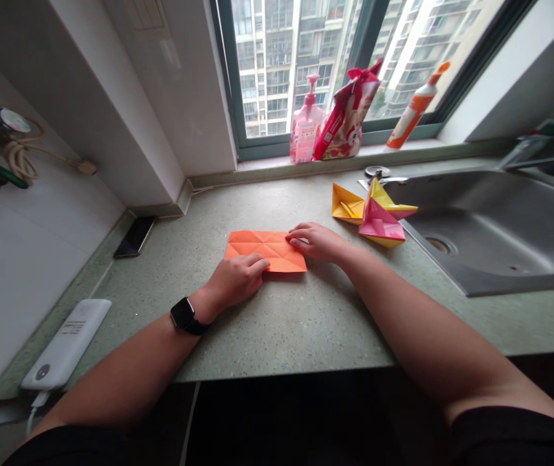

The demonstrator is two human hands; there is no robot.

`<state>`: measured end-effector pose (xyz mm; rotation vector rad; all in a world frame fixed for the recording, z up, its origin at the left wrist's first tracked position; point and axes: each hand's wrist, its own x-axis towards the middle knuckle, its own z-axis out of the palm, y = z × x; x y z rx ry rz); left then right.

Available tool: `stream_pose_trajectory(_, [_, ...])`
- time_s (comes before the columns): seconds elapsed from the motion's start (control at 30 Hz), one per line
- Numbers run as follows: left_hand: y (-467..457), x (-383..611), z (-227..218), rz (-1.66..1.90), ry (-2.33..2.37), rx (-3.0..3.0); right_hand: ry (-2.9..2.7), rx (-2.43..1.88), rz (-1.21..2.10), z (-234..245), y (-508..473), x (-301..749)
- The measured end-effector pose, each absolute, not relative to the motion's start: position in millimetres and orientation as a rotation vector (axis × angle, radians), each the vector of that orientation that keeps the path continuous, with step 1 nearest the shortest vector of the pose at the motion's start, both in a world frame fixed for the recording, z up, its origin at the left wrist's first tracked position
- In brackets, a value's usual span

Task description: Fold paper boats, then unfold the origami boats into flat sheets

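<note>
Speckled green countertop (160,310), window ledge (354,155) behind. Creased orange origami sheet (252,244) mid-counter betw. hands: v. light, thin, soft, best pinched at edges. L hand (235,281) resting on near edge, R hand (318,243) on right edge, both open, no grip. Folded pink-yellow paper pieces (376,223) just right.

Matt orange paper (252,246), steel sink (476,194), speckled stone counter (281,330)
</note>
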<state>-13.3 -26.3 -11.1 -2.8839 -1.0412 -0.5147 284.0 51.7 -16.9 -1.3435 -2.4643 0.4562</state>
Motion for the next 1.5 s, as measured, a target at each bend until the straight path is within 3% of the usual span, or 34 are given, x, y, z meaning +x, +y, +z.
stream_pose_trajectory(0.23, [-25.1, -9.9, -11.4, -0.653, -1.145, -2.76, -2.349, -1.355, 0.601, -14.4, 53.9, 285.8])
stream_pose_trajectory(0.5, [-18.2, -28.5, 10.3, -1.295, -1.408, -2.655, -2.114, -0.949, 0.854, 0.9, 40.7, 279.7])
stream_pose_trajectory(0.8, [-30.3, -30.6, 26.2, -1.883, -1.716, -2.674, -1.669, -0.927, 1.026, 28.3, 11.9, 260.9])
stream_pose_trajectory(1.0, [-33.8, -30.1, 31.3, -2.197, -1.975, -2.698, -1.502, -0.919, 0.945, 37.6, 8.2, 264.5])
stream_pose_trajectory(1.17, [-19.3, -27.1, 17.8, -2.627, -2.125, -2.399, -1.417, -0.894, 1.406, 23.9, 21.0, 260.8])
stream_pose_trajectory(1.27, [-9.0, -27.9, 7.3, -2.649, -2.184, -2.331, -1.5, -1.013, 1.615, 12.3, 22.6, 252.9])
stream_pose_trajectory(1.5, [1.1, -35.0, -4.4, -2.303, -2.431, -2.485, -1.458, -1.264, 1.58, 1.3, 29.8, 253.7])
